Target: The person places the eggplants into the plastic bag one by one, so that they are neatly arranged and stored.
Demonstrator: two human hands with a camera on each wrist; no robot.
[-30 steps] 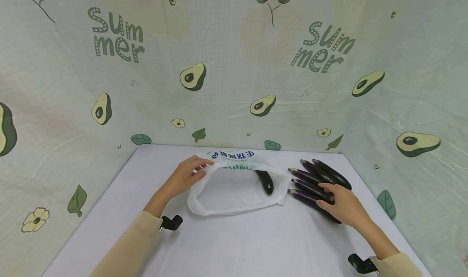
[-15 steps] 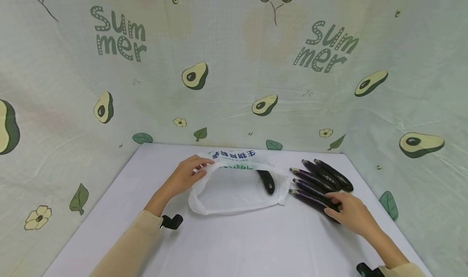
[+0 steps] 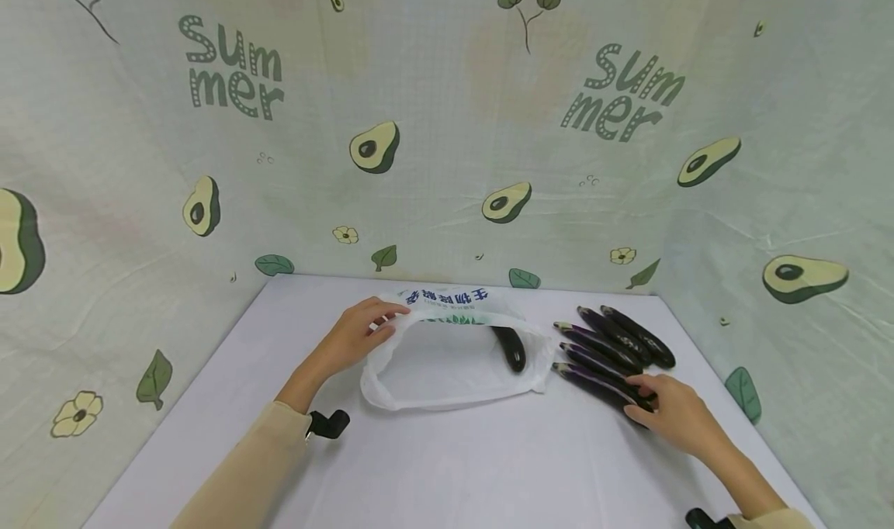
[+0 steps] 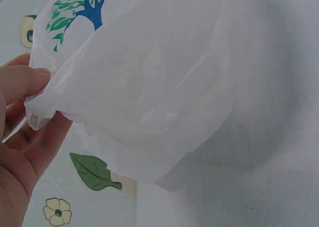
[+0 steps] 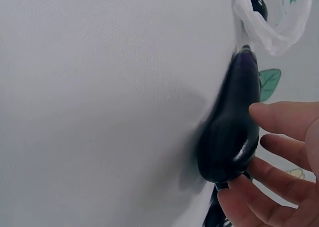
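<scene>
My left hand [image 3: 359,333] pinches the left rim of a white plastic bag [image 3: 447,399] between thumb and fingers. The bag lies on the table with its mouth toward me, printed with blue characters and green leaves. Inside it lies one dark eggplant [image 3: 513,350], its far end hidden under the upper layer. My right hand [image 3: 673,413] is over the near ends of the front eggplants in a row. In the right wrist view, its loosely spread fingers [image 5: 259,197] reach past the thick end of the nearest eggplant [image 5: 229,122], with the thumb at its side.
Several more eggplants [image 3: 632,335] lie side by side behind my right hand, stems toward the bag. The white table [image 3: 447,475] meets a patterned cloth backdrop [image 3: 433,226] at the back and sides. Black wrist mounts [image 3: 328,424] stick out from my sleeves.
My right hand has moved slightly right and toward me, along the eggplants to their near ends. The left hand, bag and eggplants look the same.
</scene>
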